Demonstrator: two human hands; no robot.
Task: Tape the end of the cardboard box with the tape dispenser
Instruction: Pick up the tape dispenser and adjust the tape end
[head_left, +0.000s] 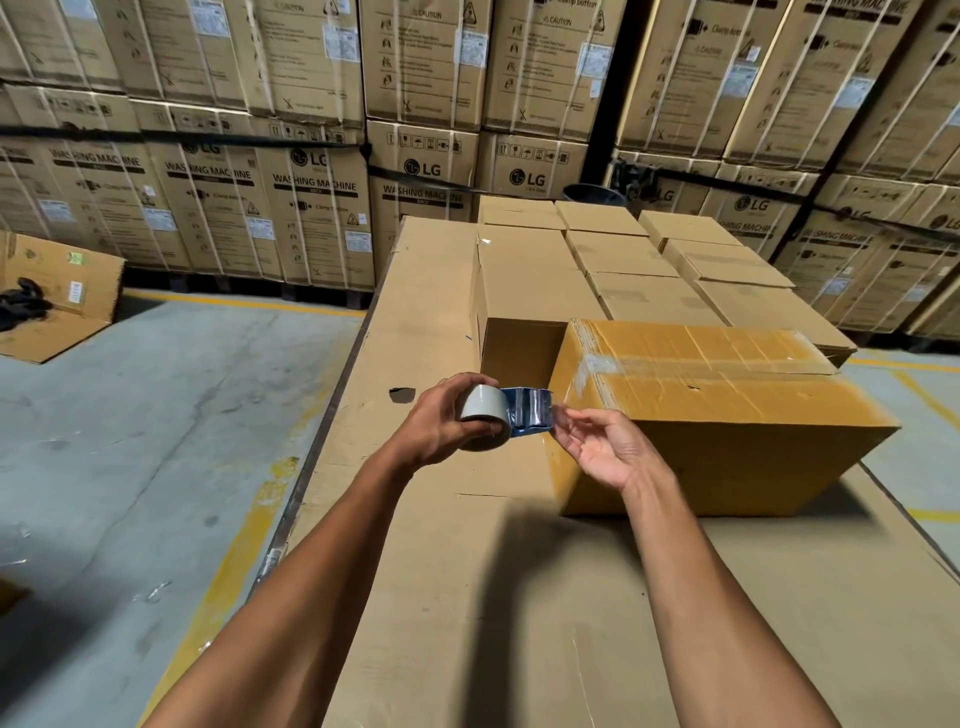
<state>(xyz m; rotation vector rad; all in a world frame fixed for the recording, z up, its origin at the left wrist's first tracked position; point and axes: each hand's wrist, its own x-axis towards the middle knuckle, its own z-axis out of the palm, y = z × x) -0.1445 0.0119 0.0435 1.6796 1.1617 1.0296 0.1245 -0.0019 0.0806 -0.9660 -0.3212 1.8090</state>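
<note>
A brown cardboard box (727, 415) lies on a large flat cardboard surface (415, 597), with clear tape along its top seam and over its left end. My left hand (441, 421) grips the tape dispenser (498, 418), a grey roll with a blue metal blade part, held just left of the box's near left corner. My right hand (602, 447) pinches the free end of the clear tape at the dispenser's blade, fingers close to the box corner.
Several smaller closed boxes (649, 260) are stacked behind the taped box. Tall washing machine cartons (311, 208) line the back wall. Concrete floor with yellow lines (156, 415) lies to the left, with an open flattened carton (57, 291) on it.
</note>
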